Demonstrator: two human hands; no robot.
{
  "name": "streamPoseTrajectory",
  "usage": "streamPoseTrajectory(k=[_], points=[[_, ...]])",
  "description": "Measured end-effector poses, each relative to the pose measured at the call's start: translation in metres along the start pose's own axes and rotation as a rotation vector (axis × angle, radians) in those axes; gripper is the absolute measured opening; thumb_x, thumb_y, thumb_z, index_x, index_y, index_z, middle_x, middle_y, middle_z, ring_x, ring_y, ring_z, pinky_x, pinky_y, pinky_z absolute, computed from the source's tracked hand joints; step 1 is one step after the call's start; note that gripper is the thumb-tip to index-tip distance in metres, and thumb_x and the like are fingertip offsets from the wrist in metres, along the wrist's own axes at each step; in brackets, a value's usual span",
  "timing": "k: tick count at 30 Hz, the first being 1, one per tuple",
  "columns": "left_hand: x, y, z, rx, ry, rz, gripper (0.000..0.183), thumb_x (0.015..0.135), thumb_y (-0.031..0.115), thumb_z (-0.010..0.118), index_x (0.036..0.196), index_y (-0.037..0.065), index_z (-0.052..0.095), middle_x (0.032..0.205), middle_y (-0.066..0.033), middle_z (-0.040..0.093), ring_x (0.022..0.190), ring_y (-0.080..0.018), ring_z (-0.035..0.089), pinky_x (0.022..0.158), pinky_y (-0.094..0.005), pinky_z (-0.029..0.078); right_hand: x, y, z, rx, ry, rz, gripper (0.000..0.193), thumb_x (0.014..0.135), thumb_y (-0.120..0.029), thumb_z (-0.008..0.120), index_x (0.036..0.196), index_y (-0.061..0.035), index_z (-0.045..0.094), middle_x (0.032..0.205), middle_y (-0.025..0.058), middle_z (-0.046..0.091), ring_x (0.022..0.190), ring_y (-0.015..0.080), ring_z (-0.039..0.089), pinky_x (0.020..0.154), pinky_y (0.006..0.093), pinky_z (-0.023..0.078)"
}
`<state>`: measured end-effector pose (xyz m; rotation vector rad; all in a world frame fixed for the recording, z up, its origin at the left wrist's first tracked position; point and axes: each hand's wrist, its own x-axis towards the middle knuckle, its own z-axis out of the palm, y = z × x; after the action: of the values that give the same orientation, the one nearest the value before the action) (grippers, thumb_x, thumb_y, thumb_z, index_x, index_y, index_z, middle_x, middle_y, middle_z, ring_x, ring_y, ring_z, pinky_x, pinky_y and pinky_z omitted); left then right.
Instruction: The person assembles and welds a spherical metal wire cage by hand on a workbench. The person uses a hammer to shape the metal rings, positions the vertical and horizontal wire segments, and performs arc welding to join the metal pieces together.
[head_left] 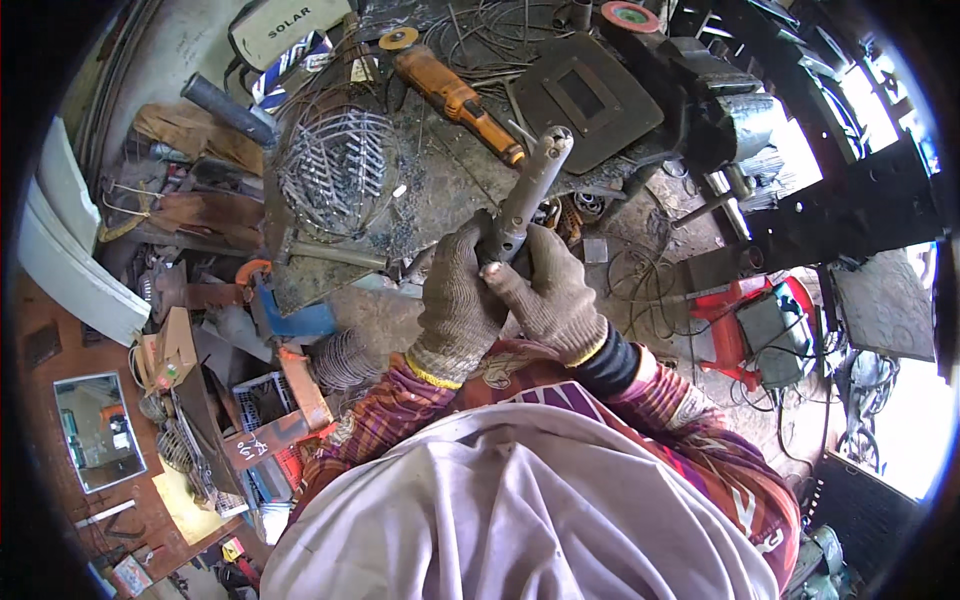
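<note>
A grey metal tube point(533, 185) with several holes along its side rises tilted from between my two gloved hands, its upper end leaning to the right. My left hand point(458, 305), in a worn knitted glove, is closed round the tube's lower part. Against the other side of it, my right hand point(552, 300) is closed too, its thumb lying across toward the left hand. The thumb tip shows bare through the glove. The tube's lower end is hidden by my hands. Just beyond them, on the workbench point(435, 195), lies an orange angle grinder point(460, 105).
A dark welding shield point(590, 105) lies right of the grinder. Left of it sits a wire cage-like piece point(335, 175). A hammer point(335, 255) rests near the bench's front edge. A large vise point(720, 120) stands at the right, and a red-and-grey machine point(765, 325) with cables sits below.
</note>
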<state>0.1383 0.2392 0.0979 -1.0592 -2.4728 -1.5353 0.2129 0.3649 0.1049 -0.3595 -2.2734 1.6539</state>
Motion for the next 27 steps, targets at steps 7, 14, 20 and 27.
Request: streamPoseTrajectory(k=[7,14,20,27], points=[[-0.001,0.025,-0.005,-0.16,0.0,-0.131,0.052,0.081,0.023,0.082,0.124,0.003,0.059,0.1,-0.0183,0.065,0.092,-0.0361,0.067,0.077,-0.0438,0.053,0.017,-0.007,-0.005,0.105,0.021,0.081,0.045,0.09,-0.042,0.071,0.105,-0.0004,0.062,0.089,0.0201,0.068,0.086,0.0348,0.069,0.076,0.0435,0.052],[-0.017,0.007,-0.014,0.02,-0.303,-0.197,0.039,0.092,0.037,0.07,0.113,0.004,0.062,0.094,-0.0184,0.067,0.083,-0.0367,0.068,0.07,-0.0468,0.051,0.03,-0.017,-0.012,0.054,-0.038,-0.019,0.041,0.09,-0.035,0.073,0.108,0.0004,0.062,0.089,0.0187,0.068,0.086,0.0319,0.068,0.079,0.0427,0.052],[-0.007,-0.007,0.022,0.063,-0.207,0.099,0.04,0.095,0.029,0.066,0.12,-0.001,0.056,0.099,-0.0181,0.065,0.093,-0.0375,0.066,0.075,-0.0445,0.052,0.037,-0.019,-0.011,0.099,0.051,-0.175,0.066,0.088,-0.029,0.078,0.138,0.0021,0.048,0.105,0.0167,0.068,0.094,0.0252,0.066,0.086,0.0393,0.053],[0.028,0.043,-0.005,-0.169,-0.57,-0.075,0.049,0.091,0.029,0.068,0.125,-0.004,0.055,0.107,-0.0208,0.068,0.104,-0.0345,0.068,0.088,-0.0425,0.054,0.049,-0.014,-0.056,0.374,-0.052,-0.005,0.04,0.099,-0.017,0.063,0.133,-0.0003,0.049,0.102,0.0068,0.063,0.084,0.0123,0.063,0.077,0.0283,0.053]])
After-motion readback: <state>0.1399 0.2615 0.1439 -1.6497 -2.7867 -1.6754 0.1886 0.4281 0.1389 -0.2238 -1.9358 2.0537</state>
